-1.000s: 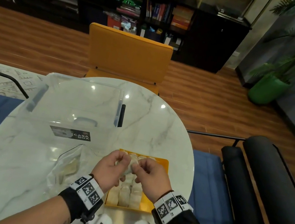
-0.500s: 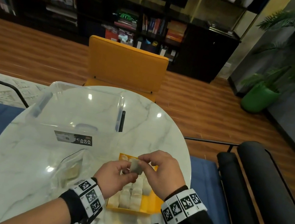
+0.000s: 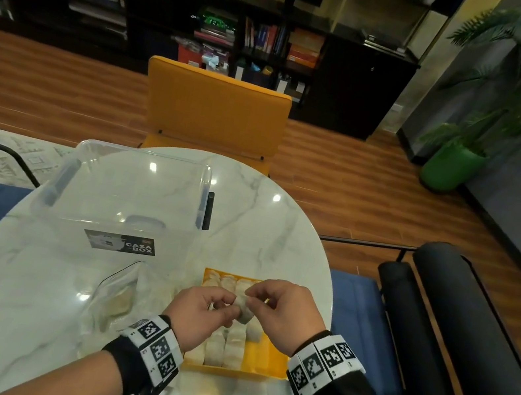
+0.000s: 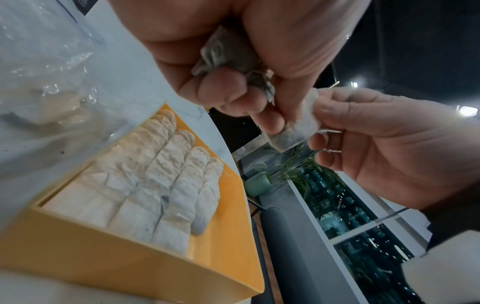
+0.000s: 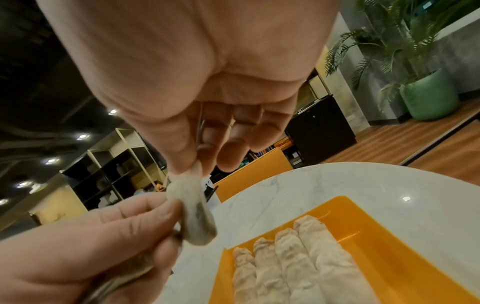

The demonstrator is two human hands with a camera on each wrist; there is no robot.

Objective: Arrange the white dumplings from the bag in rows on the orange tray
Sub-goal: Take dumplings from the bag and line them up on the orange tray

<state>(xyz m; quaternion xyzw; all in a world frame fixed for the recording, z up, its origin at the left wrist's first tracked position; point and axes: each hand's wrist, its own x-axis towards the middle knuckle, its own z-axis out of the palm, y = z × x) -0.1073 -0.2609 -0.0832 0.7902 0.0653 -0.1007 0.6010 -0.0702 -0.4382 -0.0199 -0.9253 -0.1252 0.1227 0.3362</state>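
An orange tray [image 3: 268, 362] [image 4: 228, 236] [image 5: 389, 246] near the table's front edge holds several white dumplings in rows [image 3: 226, 341] [image 4: 155, 179] [image 5: 285, 267]. Both hands hover just above it. My right hand [image 3: 252, 297] [image 4: 317, 123] [image 5: 200, 162] pinches one white dumpling [image 3: 243, 307] [image 4: 296, 127] [image 5: 192, 216] between thumb and fingers. My left hand [image 3: 227, 306] [image 4: 246, 102] [image 5: 168, 216] touches that dumpling with its fingertips and grips more crumpled dumplings [image 4: 228, 55] in its curled palm. The clear plastic bag [image 3: 120, 294] [image 4: 52, 72] lies left of the tray with pale pieces inside.
A clear lidded box labelled CASA BOX [image 3: 126, 201] fills the table's far left. The round marble table [image 3: 264, 226] ends close to the tray's right side. An orange chair [image 3: 215, 112] stands beyond, and a black padded chair [image 3: 440, 316] stands to the right.
Both hands have stayed together over the tray with the dumpling between them, and they have drawn back a little from its far end. The head view has tilted up.
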